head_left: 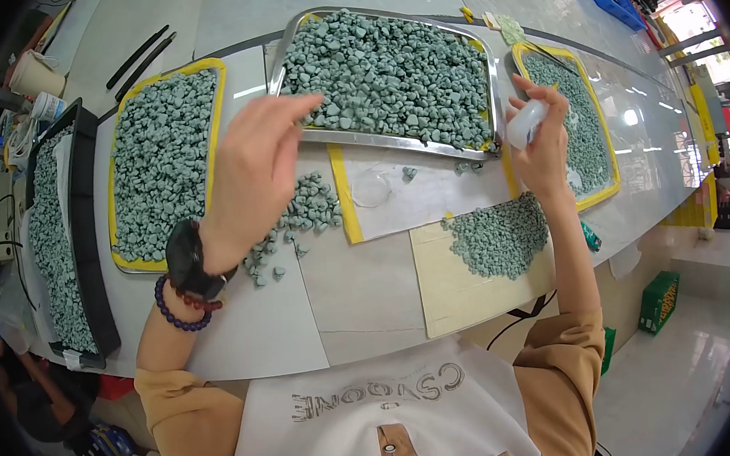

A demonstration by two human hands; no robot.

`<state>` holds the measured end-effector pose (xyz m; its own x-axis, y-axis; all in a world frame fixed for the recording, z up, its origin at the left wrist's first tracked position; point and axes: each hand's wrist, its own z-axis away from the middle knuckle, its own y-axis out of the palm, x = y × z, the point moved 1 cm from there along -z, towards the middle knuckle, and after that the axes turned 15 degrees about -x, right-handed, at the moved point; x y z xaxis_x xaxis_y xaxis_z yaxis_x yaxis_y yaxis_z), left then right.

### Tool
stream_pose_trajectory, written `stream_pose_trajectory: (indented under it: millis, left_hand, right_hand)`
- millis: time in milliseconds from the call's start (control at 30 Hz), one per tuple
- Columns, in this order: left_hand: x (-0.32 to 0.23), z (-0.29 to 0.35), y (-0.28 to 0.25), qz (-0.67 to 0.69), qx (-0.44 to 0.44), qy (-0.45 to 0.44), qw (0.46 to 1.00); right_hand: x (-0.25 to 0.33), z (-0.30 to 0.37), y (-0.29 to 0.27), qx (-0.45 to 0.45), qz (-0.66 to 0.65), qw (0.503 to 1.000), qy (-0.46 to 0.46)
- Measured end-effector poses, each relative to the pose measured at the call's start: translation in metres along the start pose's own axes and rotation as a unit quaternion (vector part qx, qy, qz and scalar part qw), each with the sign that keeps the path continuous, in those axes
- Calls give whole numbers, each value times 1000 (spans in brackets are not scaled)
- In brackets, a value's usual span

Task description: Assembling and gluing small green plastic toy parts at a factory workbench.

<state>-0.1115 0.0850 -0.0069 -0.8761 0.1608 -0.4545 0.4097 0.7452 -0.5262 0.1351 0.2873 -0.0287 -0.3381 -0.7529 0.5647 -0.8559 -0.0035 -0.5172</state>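
Your hands are apart above the desk (353,293): your left hand (253,164), fingers drawn close, hangs by the steel tray (397,145) at top center, though whether it pinches a stone you cannot tell here; your right hand (544,161) clasps one whitish object (526,124). Green stones (395,71), too many to count, lie in four trays: the steel one, two yellow-rimmed trays (219,94) left and right, one black tray (88,250) far left. Work appears partway: trays loaded, two loose piles (499,239) outside them at center and lower right.

Left grip (253,164), green stones (396,75), metal tray (397,142)
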Motion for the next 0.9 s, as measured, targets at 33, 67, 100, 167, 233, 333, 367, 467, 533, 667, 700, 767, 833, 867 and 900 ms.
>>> stream_pose_trajectory:
  millis: [33,67,100,167,233,333,367,467,533,667,700,767,833,867,900]
  left_hand:
    - [6,-5,-1,-2,-43,-85,995]
    - [15,-9,-1,-6,-47,-86,995]
    - [29,-10,1,-39,-18,-156,987]
    - [47,-11,4,-72,8,-227,971]
    - [56,-13,8,34,24,-312,949]
    - [57,-9,5,105,27,-349,931]
    - [54,-8,4,124,23,-346,930]
    - [49,0,-3,149,20,-340,928]
    - [47,7,-5,163,18,-335,928]
    - [24,9,-16,184,37,-390,902]
    - [21,10,-18,183,37,-390,902]
    - [15,13,-20,185,40,-385,903]
    - [10,17,-23,187,43,-383,904]
    - [7,19,-27,179,46,-388,903]
    - [5,21,-30,171,49,-393,902]
  right_hand:
    - [-3,-5,6,12,27,1000,2]
    - [-4,-11,12,24,53,998,1]
    - [-5,-14,17,36,80,996,1]
    - [-4,-14,23,36,73,997,-9]
    - [-5,-14,27,34,67,997,-20]
    - [-10,-17,24,41,31,998,-23]
    - [-10,-18,23,42,15,999,-22]
    - [-8,-21,23,61,15,998,-9]
    - [-9,-23,24,69,17,997,-2]
    - [-10,-28,26,81,19,997,-7]
    - [-11,-29,27,82,17,996,-10]
    - [-12,-30,28,83,14,996,-17]
    - [-12,-33,33,81,4,996,-22]
    - [-11,-35,36,80,-5,996,-27]
    - [-11,-36,38,79,-14,996,-33]
